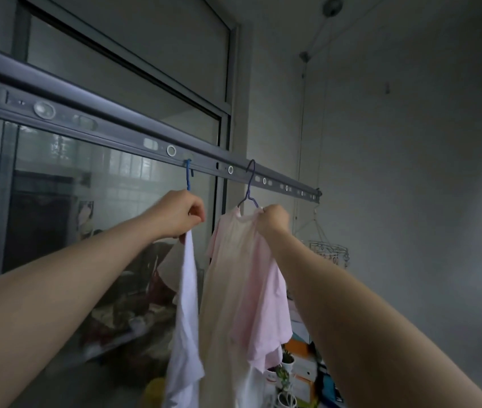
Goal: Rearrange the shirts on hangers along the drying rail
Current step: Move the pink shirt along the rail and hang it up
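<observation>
Shirts are held at both collars: the white shirt [185, 304] is gripped by the left hand [179, 213] under its blue hook [188, 175], the pink shirt [245, 290] by the right hand [273, 220], along the drying rail [116, 131] running left-near to right-far.
</observation>
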Available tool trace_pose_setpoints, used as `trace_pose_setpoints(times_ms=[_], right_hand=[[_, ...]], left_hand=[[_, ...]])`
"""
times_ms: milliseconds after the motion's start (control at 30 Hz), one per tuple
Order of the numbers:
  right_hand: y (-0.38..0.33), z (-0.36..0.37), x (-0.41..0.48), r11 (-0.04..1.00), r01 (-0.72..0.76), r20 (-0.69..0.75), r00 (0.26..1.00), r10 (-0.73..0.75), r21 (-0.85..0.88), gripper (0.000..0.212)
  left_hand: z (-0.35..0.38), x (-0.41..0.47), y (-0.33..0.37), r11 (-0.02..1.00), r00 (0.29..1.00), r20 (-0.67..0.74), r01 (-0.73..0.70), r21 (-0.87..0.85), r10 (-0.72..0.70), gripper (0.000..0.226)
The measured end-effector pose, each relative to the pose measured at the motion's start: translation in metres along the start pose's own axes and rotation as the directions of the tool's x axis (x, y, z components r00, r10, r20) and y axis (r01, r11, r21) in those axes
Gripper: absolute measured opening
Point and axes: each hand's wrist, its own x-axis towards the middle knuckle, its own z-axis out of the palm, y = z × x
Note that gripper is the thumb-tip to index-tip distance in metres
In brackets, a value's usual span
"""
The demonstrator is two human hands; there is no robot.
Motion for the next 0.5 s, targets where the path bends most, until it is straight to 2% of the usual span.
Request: trace_pose_setpoints(times_ms=[100,267,367,500], right_hand=[[0.007,-0.003,0.001,0.999,-0.040,-0.016,0.999,0.040,0.035,0.038],[0.023,-0.001,0.019,0.994,-0.096,-0.034,0.995,0.098,0.057,0.018],[0.034,0.002,0.031,0.994,-0.104,-0.025,0.994,0.105,0.045,0.020],[0.044,0.001,0.049,0.994,-0.108,-0.037,0.993,0.109,0.023,0.022]], left_hand=[[0.003,0.005,-0.003,0.997,0.999,-0.031,-0.038,0.070,0.041,0.008],[0.004,0.015,0.004,0.969,0.979,-0.192,-0.020,0.248,0.069,0.003],[0.006,0.025,0.014,0.930,0.963,-0.239,-0.027,0.368,0.122,0.005],[0.012,0.041,0.019,0.940,0.957,-0.261,-0.032,0.339,0.127,0.005]])
